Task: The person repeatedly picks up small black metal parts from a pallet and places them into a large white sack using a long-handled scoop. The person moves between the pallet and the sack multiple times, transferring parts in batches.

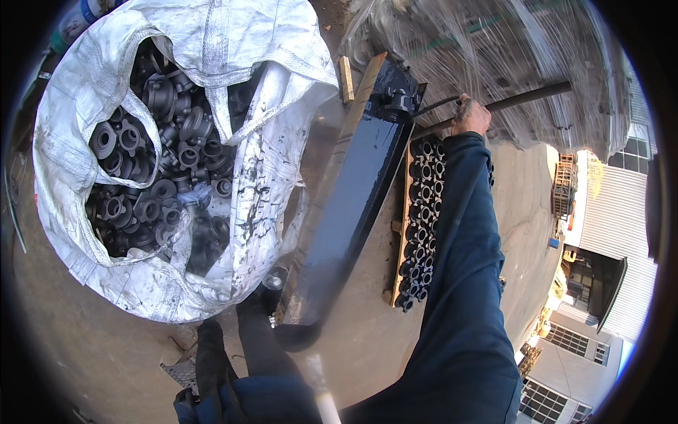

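My right hand (471, 116) is closed around a dark metal rod (524, 97) in front of the wrapped load. A thinner rod (435, 106) runs from the same fist towards a black metal casting (397, 103) at the far end of a long dark trough or box (339, 212). Whether the two rods are one tool I cannot tell. My left hand does not show. Before me on the left stands a white woven bulk bag (58, 175), its mouth open, with many dark metal castings (189, 156) heaped inside.
Rows of similar castings (424, 212) stand on a wooden pallet (401, 249) right of the trough, partly behind my sleeve. A stack wrapped in clear film (508, 53) rises at the far side. My legs are close to the bag and the trough's near end.
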A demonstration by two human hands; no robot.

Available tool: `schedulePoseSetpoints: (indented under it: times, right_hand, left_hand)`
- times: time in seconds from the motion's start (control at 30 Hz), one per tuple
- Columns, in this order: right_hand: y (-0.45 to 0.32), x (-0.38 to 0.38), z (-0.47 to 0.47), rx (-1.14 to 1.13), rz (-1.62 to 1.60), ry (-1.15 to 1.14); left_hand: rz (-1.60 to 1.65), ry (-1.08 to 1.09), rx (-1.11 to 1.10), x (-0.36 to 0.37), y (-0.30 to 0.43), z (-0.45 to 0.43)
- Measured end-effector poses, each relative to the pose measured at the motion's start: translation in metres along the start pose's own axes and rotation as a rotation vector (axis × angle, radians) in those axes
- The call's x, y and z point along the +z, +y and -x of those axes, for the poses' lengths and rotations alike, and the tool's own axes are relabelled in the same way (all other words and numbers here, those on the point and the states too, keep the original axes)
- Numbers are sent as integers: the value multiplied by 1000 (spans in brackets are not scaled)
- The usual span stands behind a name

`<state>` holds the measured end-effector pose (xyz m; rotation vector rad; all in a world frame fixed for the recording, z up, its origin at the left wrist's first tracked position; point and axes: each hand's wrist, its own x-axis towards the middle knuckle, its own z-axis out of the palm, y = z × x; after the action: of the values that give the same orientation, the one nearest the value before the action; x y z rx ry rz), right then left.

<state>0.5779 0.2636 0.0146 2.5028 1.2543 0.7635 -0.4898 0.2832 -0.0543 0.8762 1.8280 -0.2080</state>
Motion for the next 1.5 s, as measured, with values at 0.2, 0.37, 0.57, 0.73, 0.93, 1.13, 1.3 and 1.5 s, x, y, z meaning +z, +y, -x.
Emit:
schedulePoseSetpoints:
  times: [0.2,0.37,0.57,0.73,0.93,1.13,1.3,1.5]
  right_hand:
    - [16,30,-17,736,-595,6]
    - [-4,-21,-43,345,-40,3]
    - [-100,-36,-101,489,-265,48]
    - [-148,-9,-58,-43,-564,146]
    - [-183,3,-11,-100,-549,23]
    - [-111,-14,-33,698,-813,287]
    - [-50,-1,-26,1133,-1214,477]
    - [-7,1,-5,1115,-1260,362]
  left_hand:
    - [-85,-45,-109,1,14,26]
    - [-20,-35,-152,10,21,42]
    - [2,11,-181,20,21,47]
    - [74,50,-192,26,22,48]
    - [-15,4,-173,19,26,44]
    - [-96,-34,-146,5,30,43]
    - [-117,-62,-122,-2,29,39]
    - [-44,-73,-128,-4,22,32]
